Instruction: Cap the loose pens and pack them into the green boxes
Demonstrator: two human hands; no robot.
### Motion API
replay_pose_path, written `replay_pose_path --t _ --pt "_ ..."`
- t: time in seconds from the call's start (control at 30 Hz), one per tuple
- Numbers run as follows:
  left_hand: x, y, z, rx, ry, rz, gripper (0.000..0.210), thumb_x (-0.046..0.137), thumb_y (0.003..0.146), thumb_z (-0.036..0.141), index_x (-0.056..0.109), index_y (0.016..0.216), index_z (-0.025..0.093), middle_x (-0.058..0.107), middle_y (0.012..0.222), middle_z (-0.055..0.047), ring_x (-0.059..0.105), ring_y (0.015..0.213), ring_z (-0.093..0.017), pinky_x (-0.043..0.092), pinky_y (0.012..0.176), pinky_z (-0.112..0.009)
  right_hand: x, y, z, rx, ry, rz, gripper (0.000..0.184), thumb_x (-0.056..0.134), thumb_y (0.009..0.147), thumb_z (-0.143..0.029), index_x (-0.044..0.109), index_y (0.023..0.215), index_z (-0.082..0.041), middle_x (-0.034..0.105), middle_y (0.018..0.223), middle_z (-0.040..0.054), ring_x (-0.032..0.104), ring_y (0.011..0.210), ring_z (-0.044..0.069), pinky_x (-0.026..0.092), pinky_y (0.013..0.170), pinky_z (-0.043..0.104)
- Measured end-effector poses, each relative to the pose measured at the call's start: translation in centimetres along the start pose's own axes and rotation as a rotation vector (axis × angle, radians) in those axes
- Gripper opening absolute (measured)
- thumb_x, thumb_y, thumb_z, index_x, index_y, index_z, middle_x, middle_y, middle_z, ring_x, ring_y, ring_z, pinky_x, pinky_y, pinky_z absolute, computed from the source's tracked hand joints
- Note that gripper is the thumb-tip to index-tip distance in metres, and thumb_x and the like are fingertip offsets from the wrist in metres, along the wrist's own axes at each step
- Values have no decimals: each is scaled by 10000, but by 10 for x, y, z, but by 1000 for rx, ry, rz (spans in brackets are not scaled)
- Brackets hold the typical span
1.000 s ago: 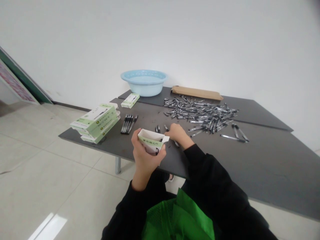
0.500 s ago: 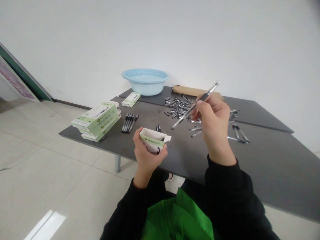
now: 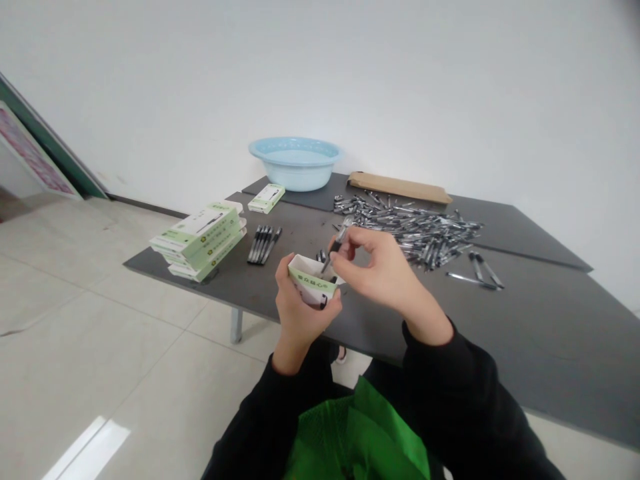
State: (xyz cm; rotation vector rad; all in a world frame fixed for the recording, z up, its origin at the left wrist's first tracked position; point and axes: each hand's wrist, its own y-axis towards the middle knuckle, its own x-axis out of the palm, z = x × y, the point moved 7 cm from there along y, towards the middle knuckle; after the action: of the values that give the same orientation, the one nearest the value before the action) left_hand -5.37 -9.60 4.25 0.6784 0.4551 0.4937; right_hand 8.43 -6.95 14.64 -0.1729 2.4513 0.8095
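My left hand (image 3: 303, 319) is closed around a small white and green carton (image 3: 311, 285), held upright with its open top facing me. Between the fingertips of my right hand (image 3: 373, 267) is a clear pen (image 3: 341, 239) with a black grip, tilted, its lower end inside the carton's opening. Something dark shows at the carton's right inner corner, too small to make out. Behind the hands, a large heap of similar pens (image 3: 425, 233) covers the table. A short row of pens (image 3: 263, 244) lies left of the carton.
Stacked green and white cartons (image 3: 203, 237) stand at the table's left edge, with a single carton (image 3: 267, 199) farther back. A light blue basin (image 3: 296, 167) and a brown cardboard strip (image 3: 400, 187) sit along the back of the dark table (image 3: 540, 333).
My right hand has moved left and down with the pen, from above the heap to the carton's opening. The pen's lower end has entered the carton; my left hand keeps its hold.
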Motion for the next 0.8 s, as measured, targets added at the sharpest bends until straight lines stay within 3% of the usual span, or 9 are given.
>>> replay_pose_path --t 0.1,0.2,0.3,0.4,0.5,0.6,0.7,0.8 --pt "0 0 -1 3 2 1 860 753 629 312 346 1375 184 573 1180 -113 661 934 -230 558 755 -341 4 -2 0 -29 -17 -63 34 623 762 -184 643 791 -186 612 754 0 542 698 139 430 671 273" --pt "0 0 0 17 16 7 864 759 626 319 347 1373 186 561 1217 -128 650 1010 -255 557 810 -367 1 -5 1 -32 22 -48 182 654 782 -229 678 959 -194 637 839 15 568 759 152 451 712 282" --pt "1 0 -1 15 27 3 870 764 626 314 341 1376 190 551 1245 -136 635 1067 -265 548 865 -380 -3 -1 11 -4 91 0 121 622 823 -261 679 902 -190 645 806 17 569 738 148 458 708 280" --pt "-1 0 -1 14 33 5 882 776 619 305 342 1377 182 545 1250 -141 622 1099 -266 539 896 -377 -4 8 46 106 161 85 180 558 859 -307 661 798 -173 624 719 9 539 647 131 445 643 264" --pt "-8 5 -6 8 50 28 865 784 614 294 366 1362 178 541 1245 -138 609 1122 -270 530 919 -379 15 17 99 260 134 23 208 512 839 -284 664 777 -155 618 677 1 545 613 128 425 598 243" --pt "-18 12 -15 -1 86 64 845 783 618 291 381 1353 176 539 1240 -139 601 1135 -278 526 923 -387 43 21 140 345 -73 -116 201 520 801 -207 705 841 -137 690 750 24 597 685 133 439 664 233" --pt "-27 19 -23 5 116 90 845 782 620 307 384 1352 164 543 1227 -149 596 1146 -295 525 922 -399 66 19 162 452 -280 -217 232 539 835 -241 737 896 -138 748 881 87 660 822 171 451 735 241" --pt "-30 21 -26 21 134 96 859 778 616 319 382 1360 153 547 1226 -158 599 1148 -307 527 920 -407 80 17 166 544 -446 -298 285 557 864 -341 756 910 -142 758 953 154 693 919 231 465 770 269"
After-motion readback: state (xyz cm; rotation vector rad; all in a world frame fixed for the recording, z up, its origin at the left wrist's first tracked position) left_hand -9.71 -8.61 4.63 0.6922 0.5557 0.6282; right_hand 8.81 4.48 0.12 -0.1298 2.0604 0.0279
